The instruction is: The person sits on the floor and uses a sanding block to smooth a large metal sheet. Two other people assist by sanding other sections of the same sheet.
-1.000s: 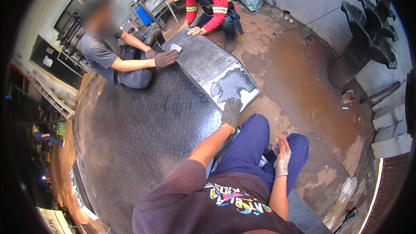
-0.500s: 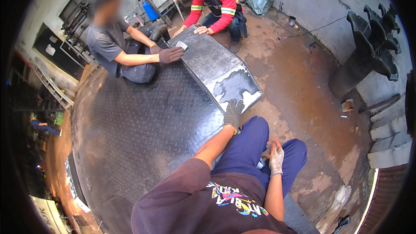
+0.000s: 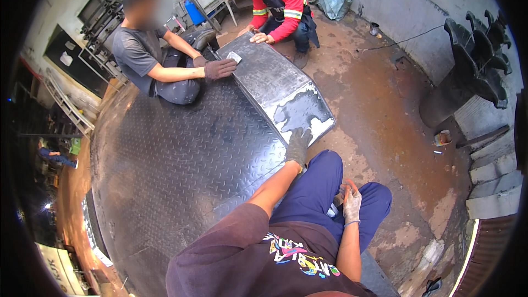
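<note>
My left hand [image 3: 298,144], in a dark grey work glove, lies with fingers spread on the near sloping end of a long dark metal box [image 3: 264,69]. White filler-like patches [image 3: 286,115] surround a bare dark area on that end. Over my lap, my right hand [image 3: 351,202] is in a pale, dirty glove with bare fingertips. Its fingers are loosely bent and apart, and I see nothing gripped in them. A small greyish thing [image 3: 332,210] shows beside it between my thighs; its kind is unclear.
A gloved co-worker [image 3: 159,49] sits at the left, pressing a pale pad [image 3: 234,56] on the box. Another, in red sleeves [image 3: 283,8], crouches at the far end with hands on it. Diamond-plate flooring [image 3: 203,143] lies left; a finned dark metal piece [image 3: 467,66] stands right.
The whole view has shifted slightly. My left hand stays on the box's near end, and my right hand stays over my lap with its fingers a little more bent.
</note>
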### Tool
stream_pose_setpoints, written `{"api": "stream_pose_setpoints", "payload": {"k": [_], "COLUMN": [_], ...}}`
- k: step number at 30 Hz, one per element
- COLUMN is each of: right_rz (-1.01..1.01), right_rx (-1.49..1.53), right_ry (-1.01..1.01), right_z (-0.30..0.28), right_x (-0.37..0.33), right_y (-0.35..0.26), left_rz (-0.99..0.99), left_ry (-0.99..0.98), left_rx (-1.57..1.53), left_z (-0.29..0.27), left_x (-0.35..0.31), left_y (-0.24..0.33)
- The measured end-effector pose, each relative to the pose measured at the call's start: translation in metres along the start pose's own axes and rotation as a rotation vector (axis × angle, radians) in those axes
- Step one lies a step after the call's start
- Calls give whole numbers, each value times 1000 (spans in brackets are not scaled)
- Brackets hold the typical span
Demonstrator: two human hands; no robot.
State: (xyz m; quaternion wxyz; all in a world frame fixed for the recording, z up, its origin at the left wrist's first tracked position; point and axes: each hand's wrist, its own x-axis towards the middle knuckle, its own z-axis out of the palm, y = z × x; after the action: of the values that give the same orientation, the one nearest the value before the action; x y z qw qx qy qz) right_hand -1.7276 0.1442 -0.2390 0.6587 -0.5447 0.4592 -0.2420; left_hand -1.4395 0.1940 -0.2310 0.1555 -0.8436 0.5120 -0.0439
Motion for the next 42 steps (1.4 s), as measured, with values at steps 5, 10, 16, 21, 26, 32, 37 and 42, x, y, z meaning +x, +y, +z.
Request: {"api": "stream_pose_setpoints", "payload": {"k": [5,10,16,21,26,32,37,42], "right_rz": [76,57,29,44,38,13,-8,-46], "right_rx": [43,34,-19,-4,8,-17,-42,-157], "right_ry": [-2,-39,-45,-40,-32,-18,5,-10], "right_z": [0,1,-2,-2,0,-3,-2,1], "right_x": [5,10,7,10,9,6,2,-7], "right_y": [0,13,11,15,13,11,13,-13], "left_rz": [5,-36,6,-8,-14,16,29,187], "left_ry": [31,24,4,25,24,-17,-64,-2], "left_rx": [9,-161,-55,-90,-164,53,89,237], "left_z": [-1,5,-13,-7,-1,-10,-21,-13], "left_x": [5,5,0,3,4,-4,-8,-3], "left_y": [3,3,1,1,0,3,1,-14]}}
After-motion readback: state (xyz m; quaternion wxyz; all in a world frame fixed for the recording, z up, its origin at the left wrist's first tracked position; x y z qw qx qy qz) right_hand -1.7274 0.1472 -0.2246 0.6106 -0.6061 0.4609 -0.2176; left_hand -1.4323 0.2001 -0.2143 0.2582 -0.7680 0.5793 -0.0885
